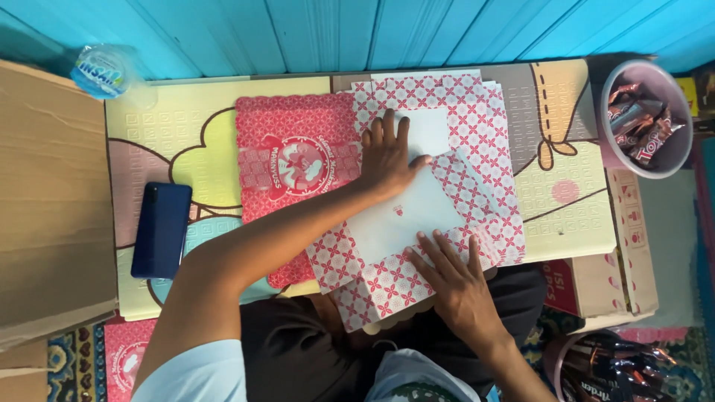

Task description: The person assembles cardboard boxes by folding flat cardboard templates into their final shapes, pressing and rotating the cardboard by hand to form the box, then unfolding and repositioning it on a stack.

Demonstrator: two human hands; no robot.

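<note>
My left hand (387, 156) lies flat, fingers spread, on an unfolded cardboard box blank (477, 149) that is white inside with a red-and-white flower pattern on its flaps. My right hand (456, 279) presses down on the near flap of the same blank, fingers apart. The blank rests on a stack of similar patterned blanks on a pastel foam mat (566, 216). A flat red printed box (290, 160) lies just left of my left hand, partly under the blank.
A dark blue phone (161, 229) lies on the mat's left side. A brown cardboard sheet (45, 201) is at far left, a plastic water cup (100, 71) above it. A pink bowl (674, 160) of wrapped snacks stands at upper right, another basket of wrappers (611, 368) at lower right.
</note>
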